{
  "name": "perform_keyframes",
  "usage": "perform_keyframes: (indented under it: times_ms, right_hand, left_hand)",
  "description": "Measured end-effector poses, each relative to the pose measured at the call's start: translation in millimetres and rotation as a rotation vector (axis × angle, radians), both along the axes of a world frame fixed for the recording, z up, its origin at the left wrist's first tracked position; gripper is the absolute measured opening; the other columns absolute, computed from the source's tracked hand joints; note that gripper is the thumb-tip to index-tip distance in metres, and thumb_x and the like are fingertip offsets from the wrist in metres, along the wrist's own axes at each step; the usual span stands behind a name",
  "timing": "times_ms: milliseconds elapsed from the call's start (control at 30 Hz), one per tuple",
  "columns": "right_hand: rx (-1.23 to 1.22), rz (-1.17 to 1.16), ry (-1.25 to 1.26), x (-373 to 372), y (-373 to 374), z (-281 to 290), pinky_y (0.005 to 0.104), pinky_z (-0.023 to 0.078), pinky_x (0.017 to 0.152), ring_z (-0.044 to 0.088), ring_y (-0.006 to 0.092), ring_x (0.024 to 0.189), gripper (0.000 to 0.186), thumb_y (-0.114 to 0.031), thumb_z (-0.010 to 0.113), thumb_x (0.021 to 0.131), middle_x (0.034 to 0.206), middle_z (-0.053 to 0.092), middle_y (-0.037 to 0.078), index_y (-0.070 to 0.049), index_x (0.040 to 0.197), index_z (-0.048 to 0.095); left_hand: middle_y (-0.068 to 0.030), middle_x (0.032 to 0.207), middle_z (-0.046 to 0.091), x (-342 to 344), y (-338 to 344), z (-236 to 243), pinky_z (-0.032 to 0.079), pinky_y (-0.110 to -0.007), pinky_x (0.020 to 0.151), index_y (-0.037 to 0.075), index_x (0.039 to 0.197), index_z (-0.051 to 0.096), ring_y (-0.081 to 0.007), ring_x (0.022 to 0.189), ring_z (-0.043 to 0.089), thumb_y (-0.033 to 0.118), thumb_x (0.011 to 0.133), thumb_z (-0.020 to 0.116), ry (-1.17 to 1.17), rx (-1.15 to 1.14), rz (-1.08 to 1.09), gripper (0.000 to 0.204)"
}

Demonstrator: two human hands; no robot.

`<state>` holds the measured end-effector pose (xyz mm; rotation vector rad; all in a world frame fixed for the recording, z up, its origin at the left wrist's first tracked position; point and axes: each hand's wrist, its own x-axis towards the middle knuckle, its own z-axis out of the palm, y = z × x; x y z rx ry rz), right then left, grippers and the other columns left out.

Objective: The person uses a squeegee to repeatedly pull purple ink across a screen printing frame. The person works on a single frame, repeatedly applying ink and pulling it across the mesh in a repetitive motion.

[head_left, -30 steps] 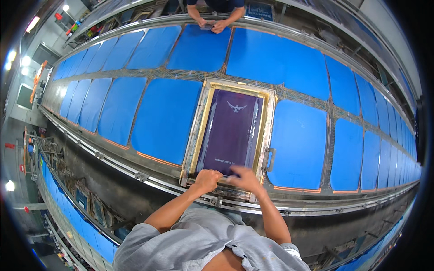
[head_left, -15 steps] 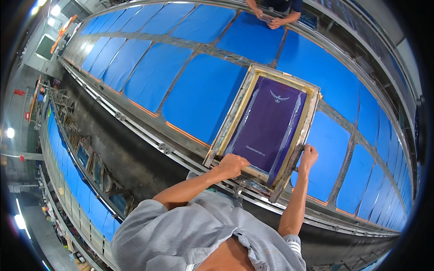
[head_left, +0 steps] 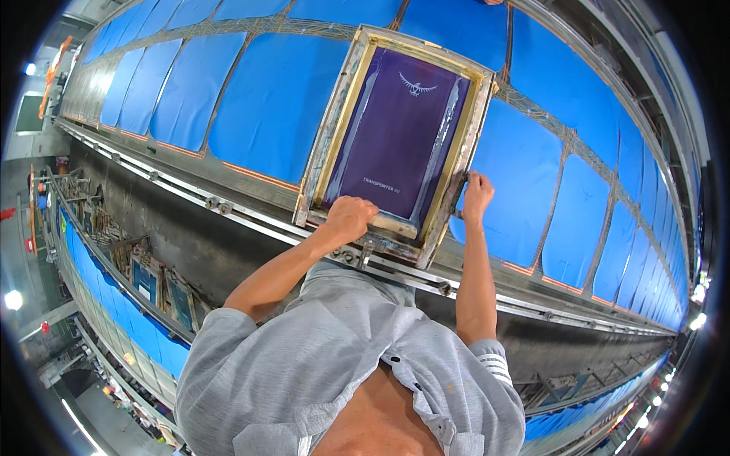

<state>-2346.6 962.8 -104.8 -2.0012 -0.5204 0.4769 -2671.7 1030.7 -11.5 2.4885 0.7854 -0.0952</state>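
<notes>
A screen-printing frame (head_left: 306,178) lies flat over the long table, its worn border around a dark purple mesh (head_left: 399,133) with a pale bird emblem and a line of lettering. Streaks of wet-looking residue run down the mesh's long sides. My left hand (head_left: 351,219) is closed on a squeegee (head_left: 397,223), a narrow bar lying across the near end inside the frame. At the frame's right side, my right hand (head_left: 479,194) is curled in a fist around a small dark handle, mostly hidden by the fingers.
Blue sheets (head_left: 277,106) lie in rows along the table, left and right of the frame. A metal rail (head_left: 251,220) with clamps runs along the near edge. Another table with blue sheets (head_left: 114,281) and stored frames (head_left: 144,273) stands at the left. A bit of another person's hand shows at the top.
My view has shifted, so the frame and both hands sit higher and further left in the picture. The other person has mostly left the view. Both hands keep their holds.
</notes>
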Motion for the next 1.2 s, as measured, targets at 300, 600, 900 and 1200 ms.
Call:
perform_keyframes:
  times_ms: [300,600,900,1200]
  right_hand:
    - [-0.116,0.03,-0.172,-2,5,-17,0.0466,0.043,0.063,0.055,0.0339,0.064,0.029,-0.023,0.063,0.091,0.069,0.061,0.021,0.005,0.086,0.067]
    - [-0.208,0.012,-0.228,-8,19,-10,0.046,0.044,0.067,0.06,0.0374,0.07,0.032,-0.027,0.061,0.091,0.078,0.064,0.026,0.004,0.094,0.07]
    - [-0.305,0.009,-0.446,-20,24,5,0.048,0.046,0.084,0.059,0.0424,0.093,0.034,-0.028,0.06,0.094,0.101,0.065,0.024,0.002,0.103,0.07]
    - [-0.032,0.685,-0.709,34,229,110,0.0448,0.047,0.095,0.061,0.0341,0.108,0.039,-0.031,0.075,0.084,0.107,0.068,0.016,-0.002,0.108,0.07]
  left_hand:
    - [-0.0123,0.097,0.072,-9,11,-11,0.053,-0.045,0.081,0.004,0.099,0.073,-0.0316,0.094,0.068,0.0,0.068,0.063,0.034,-0.039,-0.037,0.032]
    - [-0.0126,0.115,0.071,-42,-20,-7,0.05,-0.043,0.093,0.003,0.11,0.068,-0.0296,0.11,0.065,-0.001,0.074,0.061,-0.058,0.013,0.052,0.038]
    - [-0.0101,0.116,0.065,32,79,-33,0.047,-0.039,0.092,0.003,0.114,0.063,-0.0262,0.115,0.06,0.002,0.069,0.069,-0.213,0.265,0.016,0.045]
    - [-0.0183,0.084,0.071,197,313,-10,0.055,-0.049,0.073,0.01,0.084,0.074,-0.0382,0.082,0.07,0.009,0.075,0.062,-0.014,0.224,-0.031,0.015]
